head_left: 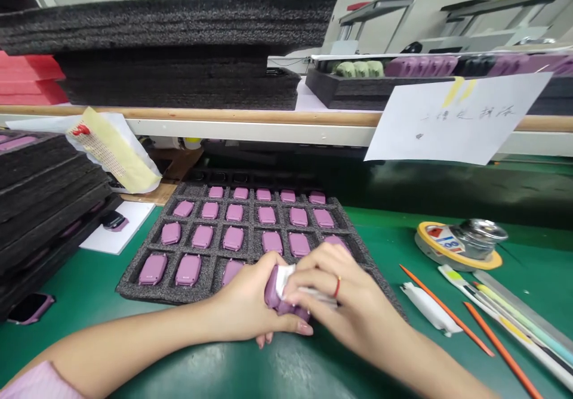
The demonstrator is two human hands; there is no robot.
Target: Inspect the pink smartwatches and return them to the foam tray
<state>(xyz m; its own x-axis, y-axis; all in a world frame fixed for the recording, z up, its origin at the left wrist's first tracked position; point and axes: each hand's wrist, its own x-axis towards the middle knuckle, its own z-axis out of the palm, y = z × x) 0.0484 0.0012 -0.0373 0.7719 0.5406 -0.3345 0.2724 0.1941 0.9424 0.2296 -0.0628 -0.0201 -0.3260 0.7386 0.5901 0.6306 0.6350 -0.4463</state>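
Note:
Near the front edge of the foam tray, my left hand is closed around purple watch cases; how many it holds is partly hidden by my fingers. My right hand, wearing a red ring, pinches a white cloth and presses it against the purple surface. Beneath and behind both hands lies the black foam tray, with purple watch cases sitting face down in its compartments. My hands cover some of the near right compartments.
Stacked foam trays stand at the left, beside a watch on the green table. At the right are a tape roll, a metal-topped jar, orange sticks and pens. A shelf crosses behind, with a hanging paper.

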